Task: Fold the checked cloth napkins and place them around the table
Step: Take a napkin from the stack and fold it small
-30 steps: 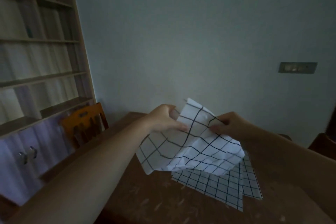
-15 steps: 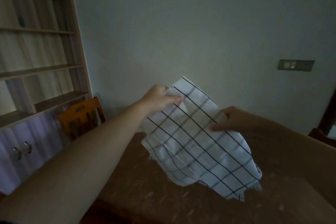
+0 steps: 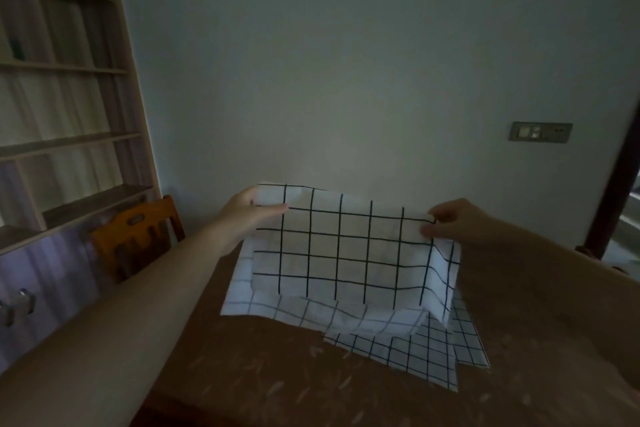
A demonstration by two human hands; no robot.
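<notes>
A white napkin with a black check (image 3: 349, 253) hangs spread out in the air above the brown wooden table (image 3: 263, 374). My left hand (image 3: 247, 213) pinches its upper left corner. My right hand (image 3: 450, 224) pinches its upper right corner. The napkin's lower edge droops onto more checked napkins (image 3: 415, 347) lying flat in a pile on the table, partly hidden behind it.
An orange wooden chair (image 3: 136, 236) stands at the table's left side. Behind it is a tall bookshelf with cupboard doors (image 3: 52, 156). A plain wall with a switch plate (image 3: 540, 132) is beyond the table. A dark door frame (image 3: 616, 166) is at the right.
The napkin was crumpled between both hands a second ago, then was lifted at a slant. My hands have since moved apart, and it now hangs spread flat and level.
</notes>
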